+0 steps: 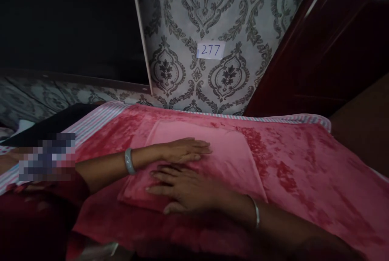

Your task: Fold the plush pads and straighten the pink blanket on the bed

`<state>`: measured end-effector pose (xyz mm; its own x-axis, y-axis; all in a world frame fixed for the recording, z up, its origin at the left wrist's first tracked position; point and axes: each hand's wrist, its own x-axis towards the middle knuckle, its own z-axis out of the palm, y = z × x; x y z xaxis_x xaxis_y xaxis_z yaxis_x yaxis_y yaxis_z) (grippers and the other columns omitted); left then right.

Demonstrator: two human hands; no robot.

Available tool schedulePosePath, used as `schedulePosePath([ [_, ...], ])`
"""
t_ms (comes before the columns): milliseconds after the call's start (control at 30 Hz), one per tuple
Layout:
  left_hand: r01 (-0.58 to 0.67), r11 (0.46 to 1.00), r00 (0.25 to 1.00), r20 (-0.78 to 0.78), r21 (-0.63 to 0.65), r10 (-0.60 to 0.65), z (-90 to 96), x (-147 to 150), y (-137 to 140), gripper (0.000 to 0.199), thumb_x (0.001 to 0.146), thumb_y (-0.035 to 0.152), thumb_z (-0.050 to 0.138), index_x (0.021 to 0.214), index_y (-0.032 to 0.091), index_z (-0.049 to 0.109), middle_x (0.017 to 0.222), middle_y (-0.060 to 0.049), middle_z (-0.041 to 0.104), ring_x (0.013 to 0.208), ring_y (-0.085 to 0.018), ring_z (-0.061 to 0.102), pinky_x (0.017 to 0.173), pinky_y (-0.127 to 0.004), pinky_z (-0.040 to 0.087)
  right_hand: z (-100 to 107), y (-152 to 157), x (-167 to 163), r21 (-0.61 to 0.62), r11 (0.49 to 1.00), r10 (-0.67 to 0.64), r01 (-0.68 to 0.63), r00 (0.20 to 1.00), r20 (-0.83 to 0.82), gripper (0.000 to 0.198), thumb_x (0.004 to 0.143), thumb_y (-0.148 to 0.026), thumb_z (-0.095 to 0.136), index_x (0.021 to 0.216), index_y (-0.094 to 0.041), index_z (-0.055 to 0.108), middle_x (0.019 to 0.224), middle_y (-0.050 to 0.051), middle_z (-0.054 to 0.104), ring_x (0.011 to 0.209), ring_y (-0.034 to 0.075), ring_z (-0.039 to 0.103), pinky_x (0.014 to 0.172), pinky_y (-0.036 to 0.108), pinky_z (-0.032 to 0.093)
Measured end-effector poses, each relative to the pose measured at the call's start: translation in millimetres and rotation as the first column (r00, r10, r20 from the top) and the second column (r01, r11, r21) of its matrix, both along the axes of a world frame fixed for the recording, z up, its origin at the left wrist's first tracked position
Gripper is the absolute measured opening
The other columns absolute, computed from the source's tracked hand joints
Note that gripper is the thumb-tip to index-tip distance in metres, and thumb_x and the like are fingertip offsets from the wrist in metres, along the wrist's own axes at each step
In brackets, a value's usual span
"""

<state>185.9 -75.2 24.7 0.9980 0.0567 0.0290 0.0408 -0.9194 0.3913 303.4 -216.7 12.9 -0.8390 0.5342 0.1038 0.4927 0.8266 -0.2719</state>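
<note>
A flat, roughly square pink cloth (234, 151) lies spread on a red and pink plush blanket (291, 143); whether it is folded in layers I cannot tell. My left hand (187, 150) rests palm down on its middle, fingers stretched toward the right. Nearer to me, my right hand (185, 188) also lies flat on the cloth, its fingers apart and pointing left. Neither hand holds anything. A wide grey bangle (129, 161) circles my left wrist, and a thin silver one (257, 212) my right.
Striped trim (100, 117) edges the blanket. Behind it is a patterned wall (194, 78) bearing a paper label (210, 50) marked 277. A large dark screen (73, 26) hangs at the left. Dark red glossy panelling (319, 50) stands at the right. A blurred-out patch (48, 155) covers something at the left.
</note>
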Motion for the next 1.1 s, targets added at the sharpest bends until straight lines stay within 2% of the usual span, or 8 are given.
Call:
schedulePosePath([
  [100, -0.072, 0.993, 0.994, -0.072, 0.089, 0.079, -15.2, -9, 6, 0.062, 0.104, 0.056, 0.032, 0.16, 0.029, 0.033, 0.17, -0.006, 0.024, 0.159, -0.026, 0.015, 0.128, -0.053, 0.004, -12, 9, -17, 0.038, 0.999, 0.036, -0.037, 0.999, 0.027, 0.064, 0.102, -0.058, 0.05, 0.157, -0.028, 0.04, 0.17, 0.005, 0.024, 0.158, 0.022, 0.011, 0.129, 0.047, 0.01],
  [233, -0.146, 0.971, 0.987, -0.033, 0.19, 0.155, -29.0, -10, 35, 0.063, 0.102, 0.057, 0.038, 0.161, 0.034, 0.031, 0.17, -0.005, 0.023, 0.159, -0.03, 0.009, 0.127, -0.058, 0.002, -23, 8, -17, 0.022, 1.0, 0.007, -0.007, 1.0, 0.001, 0.064, 0.104, -0.058, 0.043, 0.16, -0.03, 0.034, 0.17, 0.003, 0.02, 0.159, 0.02, 0.004, 0.129, 0.048, 0.006],
  [400, -0.261, 0.946, 0.963, -0.012, 0.192, 0.268, -36.2, -20, 88, 0.063, 0.101, 0.063, 0.035, 0.159, 0.038, 0.033, 0.17, -0.002, 0.027, 0.158, -0.031, 0.017, 0.126, -0.056, 0.01, -16, 7, -13, -0.025, 1.0, -0.004, 0.004, 1.0, -0.001, 0.063, 0.104, -0.06, 0.042, 0.16, -0.032, 0.033, 0.171, 0.0, 0.018, 0.159, 0.02, 0.008, 0.129, 0.047, 0.008],
  [667, -0.49, 0.854, 0.844, -0.152, 0.173, 0.515, -42.9, -33, 152, 0.064, 0.104, 0.056, 0.02, 0.156, 0.026, 0.041, 0.164, -0.004, 0.039, 0.153, -0.021, 0.032, 0.126, -0.041, 0.018, -19, 10, -14, -0.007, 1.0, -0.014, 0.014, 1.0, 0.007, 0.064, 0.103, -0.059, 0.046, 0.16, -0.033, 0.033, 0.171, 0.001, 0.02, 0.159, 0.021, 0.007, 0.129, 0.047, 0.008],
  [767, -0.497, 0.823, 0.818, -0.169, 0.275, 0.55, -29.5, -33, 146, 0.064, 0.103, 0.057, 0.024, 0.155, 0.026, 0.043, 0.163, -0.005, 0.042, 0.152, -0.022, 0.034, 0.125, -0.042, 0.02, -24, 11, -17, -0.007, 1.0, -0.017, 0.017, 1.0, -0.004, 0.062, 0.103, -0.057, 0.046, 0.159, -0.032, 0.035, 0.17, 0.001, 0.023, 0.159, 0.02, 0.006, 0.129, 0.048, 0.008],
  [900, -0.503, 0.777, 0.84, 0.003, 0.379, 0.542, 0.0, -15, 115, 0.063, 0.101, 0.059, 0.034, 0.152, 0.025, 0.048, 0.159, -0.008, 0.047, 0.15, -0.027, 0.038, 0.125, -0.045, 0.023, -26, 16, -19, -0.004, 1.0, -0.012, 0.012, 0.992, -0.128, 0.058, 0.104, -0.051, 0.049, 0.155, -0.024, 0.043, 0.167, 0.004, 0.032, 0.158, 0.017, 0.014, 0.129, 0.04, 0.01],
  [1000, -0.372, 0.88, 0.927, 0.08, 0.296, 0.365, 19.9, 21, 74, 0.064, 0.103, 0.059, 0.028, 0.153, 0.024, 0.047, 0.158, -0.007, 0.049, 0.148, -0.025, 0.041, 0.125, -0.043, 0.027, -16, 11, 0, -0.051, 0.995, -0.098, 0.087, 0.957, -0.273, 0.057, 0.105, -0.047, 0.05, 0.154, -0.018, 0.046, 0.161, 0.007, 0.043, 0.154, 0.016, 0.028, 0.126, 0.031, 0.022],
  [1100, -0.094, 0.982, 0.995, 0.059, 0.163, 0.085, 28.3, 63, 30, 0.066, 0.104, 0.059, 0.023, 0.154, 0.022, 0.046, 0.16, -0.007, 0.046, 0.15, -0.022, 0.038, 0.125, -0.038, 0.026, -5, -13, 40, -0.069, 0.966, -0.259, 0.25, 0.912, -0.317, 0.049, 0.103, -0.046, 0.053, 0.149, -0.028, 0.055, 0.153, 0.003, 0.054, 0.148, 0.02, 0.04, 0.124, 0.033, 0.029],
])
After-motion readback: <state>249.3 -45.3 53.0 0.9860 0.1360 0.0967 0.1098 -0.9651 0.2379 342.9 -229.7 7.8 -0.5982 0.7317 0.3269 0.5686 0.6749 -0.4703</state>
